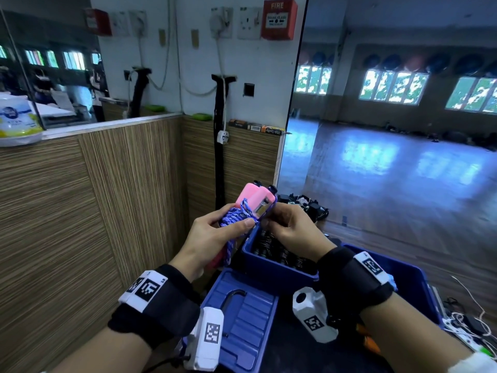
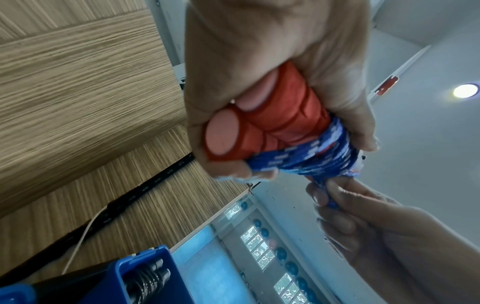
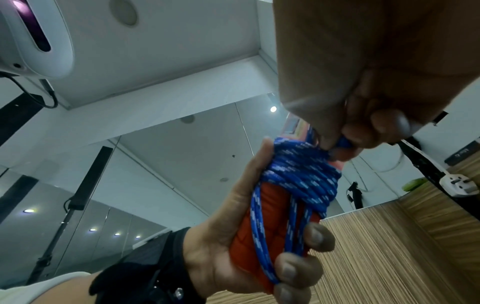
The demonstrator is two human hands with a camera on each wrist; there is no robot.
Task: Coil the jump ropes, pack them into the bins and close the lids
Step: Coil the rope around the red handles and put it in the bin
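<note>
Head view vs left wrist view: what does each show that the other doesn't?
Only head: the blue lid lying flat below the wrists, a second bin at right, the fire alarm on the wall, and the handles' top ends.

Only left wrist: the handles' round butt ends and a ceiling light.

Both: the left hand grips the handles wrapped in blue rope, the right hand pinches a rope strand, and the open bin holds dark coiled ropes.
</note>
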